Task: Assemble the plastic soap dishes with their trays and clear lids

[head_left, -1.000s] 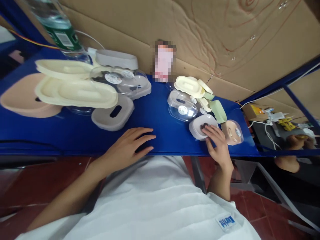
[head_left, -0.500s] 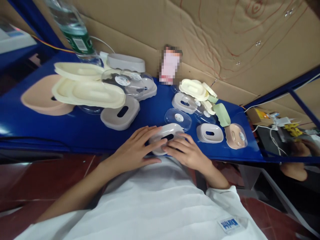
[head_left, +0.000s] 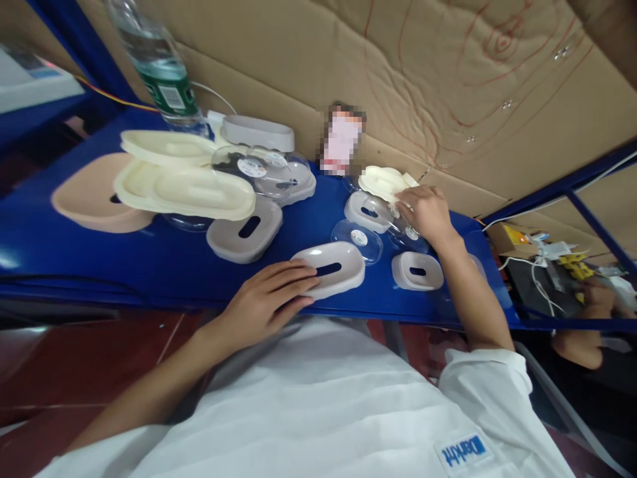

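A light grey oval plastic case (head_left: pixel 351 269) with a slot in its floor lies tilted at the table's front edge. My left hand (head_left: pixel 269 295) holds its left end, fingers over the rim and thumb low along the near side. Farther right, my right hand (head_left: pixel 425 211) reaches into a pile of parts with its fingers bent together. Whatever its fingertips hold is hidden. Beside them lies a cream moulded tray (head_left: pixel 382 182), with a grey slotted case (head_left: pixel 359 214) and clear lids with round labels close by.
A clear lid (head_left: pixel 348 242) and another grey case (head_left: pixel 417 273) lie near the front. Cream trays (head_left: pixel 194 189), a peach case (head_left: pixel 92 199) and a grey case (head_left: pixel 231 242) crowd the left. A water bottle (head_left: pixel 166 86) and a phone (head_left: pixel 342 139) stand against the cardboard.
My right hand has left the grey case and moved up and right to the pile. The case, still in my left hand, now lies turned with its slot more visible.
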Demonstrator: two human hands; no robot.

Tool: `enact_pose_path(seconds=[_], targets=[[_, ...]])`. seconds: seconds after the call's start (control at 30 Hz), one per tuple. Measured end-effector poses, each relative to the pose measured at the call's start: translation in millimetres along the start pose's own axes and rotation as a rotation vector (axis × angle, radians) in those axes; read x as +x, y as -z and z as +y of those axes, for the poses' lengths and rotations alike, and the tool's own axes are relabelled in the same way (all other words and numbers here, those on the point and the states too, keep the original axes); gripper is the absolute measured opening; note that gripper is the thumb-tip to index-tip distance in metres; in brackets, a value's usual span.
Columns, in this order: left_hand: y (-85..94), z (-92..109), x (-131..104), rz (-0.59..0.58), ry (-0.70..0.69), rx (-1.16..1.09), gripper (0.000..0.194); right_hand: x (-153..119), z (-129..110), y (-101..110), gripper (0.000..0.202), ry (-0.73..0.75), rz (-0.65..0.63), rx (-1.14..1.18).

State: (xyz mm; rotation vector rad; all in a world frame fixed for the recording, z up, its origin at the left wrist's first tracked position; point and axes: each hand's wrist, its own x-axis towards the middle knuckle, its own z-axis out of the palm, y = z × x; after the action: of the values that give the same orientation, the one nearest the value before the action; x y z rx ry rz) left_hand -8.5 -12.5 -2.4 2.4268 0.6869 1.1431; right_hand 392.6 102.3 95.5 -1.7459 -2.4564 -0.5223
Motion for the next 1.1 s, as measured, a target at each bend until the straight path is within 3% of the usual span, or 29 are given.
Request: enact_pose_path(seconds=[0.13,0.2,0.3,0.43,0.53,0.67,0.8,0.93,1.1], targets=[[6.8,4,-1,0.21,0.053,-0.002,0.043,-13,-10,7,0.034,0.014,0.066,0.073],[11.4,6,-3,0.314,0.086,0.007,0.044,-31,-29,21,0.033,0.067,0.104,0.147],[18.5,6,-6,0.387,0.086,0.014,0.044,-62,-75,39,0.025,0.272,0.064,0.282],[22.9,0,-8,0.247,0.025,0.067,0.047,-88,-135,36,0.023,0.543,-0.025,0.402],[22.0,-6,-6,0.118,-0.004,0.08,0.046,-94,-156,18,0.024,0.596,0.043,0.423],[22.2,-6,-6,-0.011,-0.02,0.108,0.043,-109,-159,1,0.023,0.5,0.198,0.46],[27.4,-1,-14,-0.039,-0.07,0.203,0.049,-128,-160,1,0.032,0.322,0.328,0.584],[31.2,1,-26,-0.046,-0.084,0.26,0.054,-124,-168,-2,0.053,0.314,0.215,0.547],[27.1,-1,-34,-0.098,-0.06,0.246,0.053,-114,-174,-12,0.047,0.345,0.105,0.556]])
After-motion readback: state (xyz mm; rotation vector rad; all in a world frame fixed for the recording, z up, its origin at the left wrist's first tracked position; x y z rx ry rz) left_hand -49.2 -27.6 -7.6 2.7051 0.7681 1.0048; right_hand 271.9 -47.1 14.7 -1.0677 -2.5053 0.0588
